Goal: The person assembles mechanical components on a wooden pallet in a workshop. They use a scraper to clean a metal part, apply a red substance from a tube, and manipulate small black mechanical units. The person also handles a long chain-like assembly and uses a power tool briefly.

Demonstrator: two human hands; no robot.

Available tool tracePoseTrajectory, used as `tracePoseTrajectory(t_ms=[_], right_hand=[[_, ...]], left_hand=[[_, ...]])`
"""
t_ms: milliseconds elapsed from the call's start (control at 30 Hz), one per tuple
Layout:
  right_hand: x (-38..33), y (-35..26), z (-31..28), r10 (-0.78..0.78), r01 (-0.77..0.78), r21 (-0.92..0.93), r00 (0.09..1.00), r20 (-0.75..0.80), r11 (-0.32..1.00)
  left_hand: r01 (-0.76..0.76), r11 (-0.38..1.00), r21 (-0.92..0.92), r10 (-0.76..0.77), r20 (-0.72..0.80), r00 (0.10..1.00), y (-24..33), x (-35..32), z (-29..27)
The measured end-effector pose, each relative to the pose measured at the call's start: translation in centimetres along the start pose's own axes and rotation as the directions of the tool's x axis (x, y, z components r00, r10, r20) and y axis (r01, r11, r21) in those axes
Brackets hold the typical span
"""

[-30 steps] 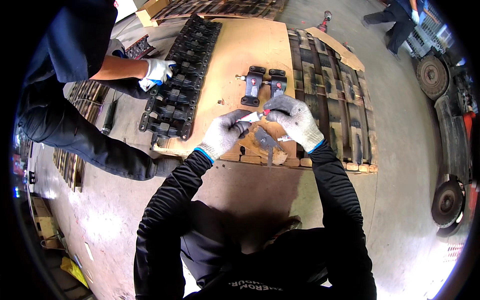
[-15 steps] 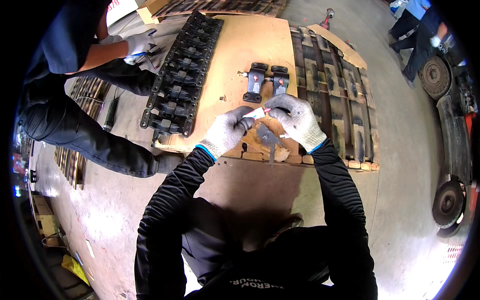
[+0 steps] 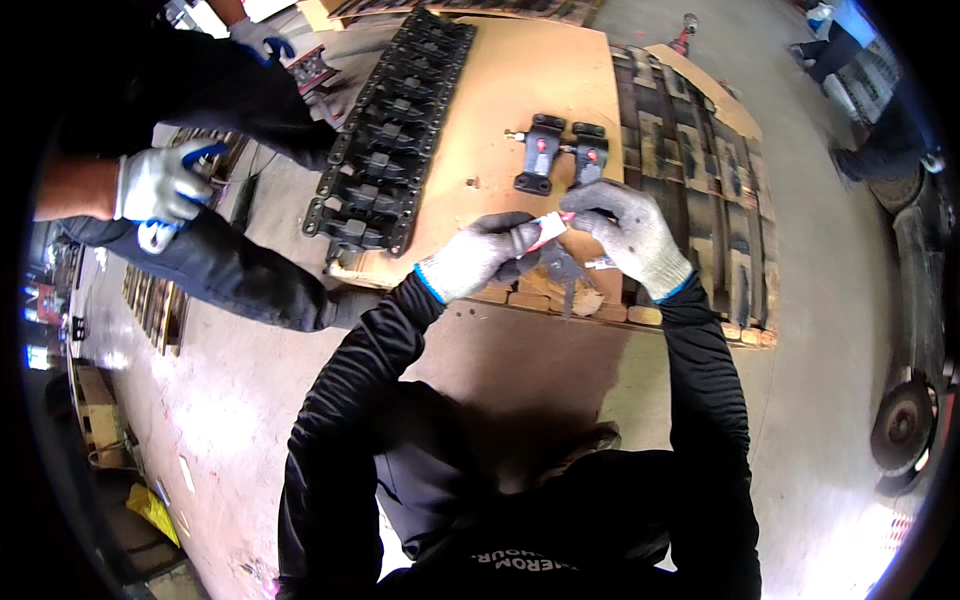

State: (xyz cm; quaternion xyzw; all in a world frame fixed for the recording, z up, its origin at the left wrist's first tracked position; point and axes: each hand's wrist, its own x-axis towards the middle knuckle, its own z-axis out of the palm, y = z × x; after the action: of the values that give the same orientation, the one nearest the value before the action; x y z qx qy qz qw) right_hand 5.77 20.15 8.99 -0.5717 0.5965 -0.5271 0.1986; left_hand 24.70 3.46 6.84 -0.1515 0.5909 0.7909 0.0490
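In gloved fingers my left hand (image 3: 490,254) grips a small white-and-red tube-like thing (image 3: 551,230), tilted up to the right. The gloved right hand (image 3: 625,228) is closed at the thing's red end, thumb and fingers pinched together. A second small white object (image 3: 600,264) pokes out under the right palm; its kind is unclear. Below both hands, a grey flat metal piece (image 3: 566,272) lies by the front edge of the cardboard-topped pallet. Just beyond them stand two black metal brackets (image 3: 541,155) with red marks, joined by a brass-ended fitting (image 3: 515,135).
A row of black track links (image 3: 385,140) runs along the left of the cardboard (image 3: 530,60). Pallet slats (image 3: 690,190) show on the right, with a red power tool (image 3: 686,33) beyond. At left, a co-worker's gloved hand (image 3: 165,185) reaches in. A wheeled machine (image 3: 910,300) stands far right.
The view has shifted, moving the scene slightly right. My hands keep their grip on the white-and-red thing, which has tilted more upright. The co-worker's hands have moved apart.
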Motion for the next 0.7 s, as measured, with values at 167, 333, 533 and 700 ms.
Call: tracePoseTrajectory(t_ms=[167, 333, 533, 700], right_hand=[[-0.6, 0.4, 0.1, -0.045, 0.049, -0.23, 0.999, 0.021, 0.972], [-1.3, 1.2, 1.2, 0.207, -0.201, -0.161, 0.978, 0.019, 0.966], [-1.4, 0.3, 0.9, 0.227, -0.227, -0.019, 0.973, 0.038, 0.974], [-1.1, -1.3, 0.9, 0.213, -0.215, 0.024, 0.976, 0.054, 0.976]], left_hand=[[0.003, 0.997, 0.083, 0.0, -0.043, 0.999, -0.9, 0.2, 0.1], [-0.034, 0.844, 0.536, 0.153, -0.179, 0.972, -1.7, 1.1, 0.7], [0.167, 0.951, -0.26, -0.146, 0.101, 0.984, -1.5, 0.3, -0.3], [0.26, 0.823, -0.505, -0.098, 0.325, 0.941, -2.7, 0.5, -1.4]])
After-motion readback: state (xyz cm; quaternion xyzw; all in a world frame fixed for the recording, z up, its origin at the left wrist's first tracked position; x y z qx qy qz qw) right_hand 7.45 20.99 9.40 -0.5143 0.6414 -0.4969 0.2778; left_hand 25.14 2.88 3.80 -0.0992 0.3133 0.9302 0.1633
